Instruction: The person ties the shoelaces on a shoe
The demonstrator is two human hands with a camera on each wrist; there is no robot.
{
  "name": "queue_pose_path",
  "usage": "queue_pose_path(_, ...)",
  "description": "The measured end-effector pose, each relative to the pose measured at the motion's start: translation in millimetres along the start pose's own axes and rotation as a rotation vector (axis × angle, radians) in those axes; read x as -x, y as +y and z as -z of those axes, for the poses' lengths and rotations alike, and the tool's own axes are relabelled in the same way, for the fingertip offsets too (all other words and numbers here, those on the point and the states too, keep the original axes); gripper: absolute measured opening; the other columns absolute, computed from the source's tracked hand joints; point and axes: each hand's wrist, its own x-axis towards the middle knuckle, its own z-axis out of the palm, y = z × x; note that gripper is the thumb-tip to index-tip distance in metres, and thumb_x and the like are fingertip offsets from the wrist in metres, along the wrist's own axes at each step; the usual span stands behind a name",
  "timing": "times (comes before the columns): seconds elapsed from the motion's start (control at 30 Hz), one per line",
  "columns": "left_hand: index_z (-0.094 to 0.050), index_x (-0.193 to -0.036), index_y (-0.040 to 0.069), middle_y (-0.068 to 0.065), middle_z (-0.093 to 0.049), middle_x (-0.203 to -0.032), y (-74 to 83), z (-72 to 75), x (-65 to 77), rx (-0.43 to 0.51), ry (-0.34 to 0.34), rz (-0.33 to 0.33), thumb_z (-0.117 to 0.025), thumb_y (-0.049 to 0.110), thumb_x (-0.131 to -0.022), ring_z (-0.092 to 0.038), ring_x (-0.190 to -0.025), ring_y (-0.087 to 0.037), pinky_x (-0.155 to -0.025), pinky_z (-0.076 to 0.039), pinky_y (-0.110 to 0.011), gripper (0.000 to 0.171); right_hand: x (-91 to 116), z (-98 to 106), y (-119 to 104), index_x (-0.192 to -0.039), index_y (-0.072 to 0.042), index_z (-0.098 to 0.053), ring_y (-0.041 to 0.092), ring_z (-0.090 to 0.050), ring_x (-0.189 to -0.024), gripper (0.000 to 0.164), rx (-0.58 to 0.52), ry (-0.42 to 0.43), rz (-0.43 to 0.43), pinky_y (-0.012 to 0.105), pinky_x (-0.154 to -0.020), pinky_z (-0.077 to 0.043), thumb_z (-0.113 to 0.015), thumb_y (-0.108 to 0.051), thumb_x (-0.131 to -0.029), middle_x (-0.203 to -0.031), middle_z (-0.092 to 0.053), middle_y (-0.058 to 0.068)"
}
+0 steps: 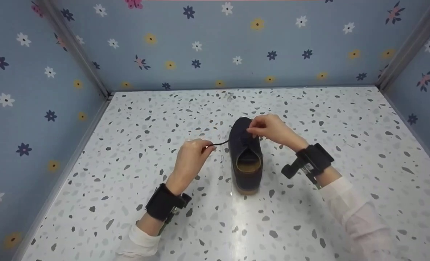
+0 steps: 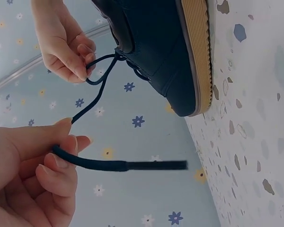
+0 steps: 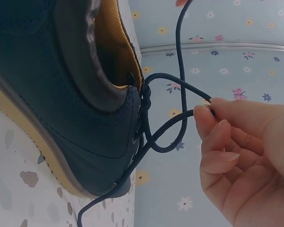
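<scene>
Left of centre, the left hand (image 1: 190,159) pinches the navy shoelace (image 1: 220,143), thin, pliable, probably best held near its stiff aglet (image 2: 156,165); at centre, the navy lace-up shoe (image 1: 239,150) rests sole-down on the speckled counter (image 1: 291,224), likely light, soft-uppered, steadiest gripped at the heel (image 1: 248,181); right of centre, the right hand (image 1: 273,129) pinches a lace loop (image 3: 187,86)

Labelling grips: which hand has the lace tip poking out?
The left hand: the dark shoelace tip sticks out past its grip. The right hand instead pinches a lace loop, nearer the navy shoe.
</scene>
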Motion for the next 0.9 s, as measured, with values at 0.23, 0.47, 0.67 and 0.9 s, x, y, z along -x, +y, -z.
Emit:
queue_pose_path(0.23,-0.056,-0.066,0.017,0.009,-0.045,-0.055,34.4,24.8,10.2,-0.099,0.012,-0.049,-0.045,0.034,-0.069,-0.041,-0.047,-0.007,-0.039,-0.031,-0.023,0.02,0.6,-0.1,1.4,-0.071,-0.014,-0.052,0.01,-0.047,-0.053,0.019,0.012,0.004,-0.011,0.024,-0.043,-0.037,-0.048,-0.032,-0.067,-0.06,-0.051,0.0)
queue_pose_path(0.47,-0.055,-0.064,0.015,0.009,-0.043,-0.054,60.6,30.4,17.4,-0.152,-0.042,-0.127,-0.049,0.025,-0.068,-0.04,-0.046,-0.005,-0.038,-0.03,-0.02,0.012,0.3,-0.2,1.6,-0.071,-0.012,-0.052,0.013,-0.048,-0.055,0.019,-0.007,-0.001,0.0,0.025,-0.045,-0.037,-0.048,-0.03,-0.067,-0.061,-0.051,0.0)
queue_pose_path(0.67,-0.055,-0.068,0.013,0.007,-0.045,-0.057,76.2,19.5,21.4,-0.105,-0.074,-0.178,-0.052,0.019,-0.066,-0.041,-0.048,-0.004,-0.039,-0.032,-0.019,0.007,1.7,-0.9,1.4,-0.073,-0.013,-0.052,0.011,-0.047,-0.054,0.019,0.008,0.004,0.019,0.025,-0.044,-0.036,-0.048,-0.031,-0.068,-0.061,-0.051,0.0)
queue_pose_path(0.9,-0.054,-0.072,0.011,0.005,-0.047,-0.062,91.5,2.6,25.8,-0.082,-0.162,-0.197,-0.052,0.02,-0.066,-0.043,-0.051,-0.005,-0.042,-0.033,-0.017,0.011,2.4,-1.4,1.9,-0.072,-0.015,-0.052,0.01,-0.047,-0.053,0.017,0.006,0.013,0.011,0.024,-0.044,-0.036,-0.048,-0.031,-0.067,-0.06,-0.051,-0.001)
